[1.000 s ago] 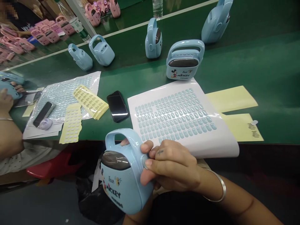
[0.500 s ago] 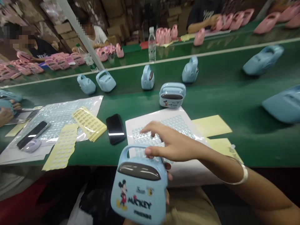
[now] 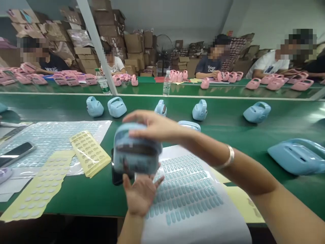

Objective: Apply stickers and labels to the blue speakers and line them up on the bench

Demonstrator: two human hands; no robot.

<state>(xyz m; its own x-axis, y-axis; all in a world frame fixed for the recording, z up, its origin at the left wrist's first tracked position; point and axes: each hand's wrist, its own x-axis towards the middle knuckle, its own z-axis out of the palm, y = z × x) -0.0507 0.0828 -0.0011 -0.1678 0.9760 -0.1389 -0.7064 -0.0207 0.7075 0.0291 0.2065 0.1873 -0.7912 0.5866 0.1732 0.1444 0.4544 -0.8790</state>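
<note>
Above the near edge of the green counter [image 3: 76, 196], a pale blue speaker [image 3: 135, 149] is held in mid-air, motion-blurred. It has a rounded glossy plastic shell with a dark oval panel across the front. Right hand [image 3: 152, 128] lies over its top, grip closed on the speaker from above; silver bangle [image 3: 229, 156] on that wrist. Left hand [image 3: 141, 195] sits below, palm flat, fingers spread, grip wide open. Its fingertips seem to touch the speaker's underside, but the blur makes contact hard to confirm. White glossy sticker sheet [image 3: 193, 203] with rows of small blue ovals lies under both arms. Black phone [image 3: 117, 179] is mostly hidden behind the speaker. Yellow punched backing sheets [image 3: 87, 154] lie to the left. More blue speakers [image 3: 116, 107] stand spaced apart farther back on the counter, with a clear water bottle [image 3: 167, 83] behind them.
</note>
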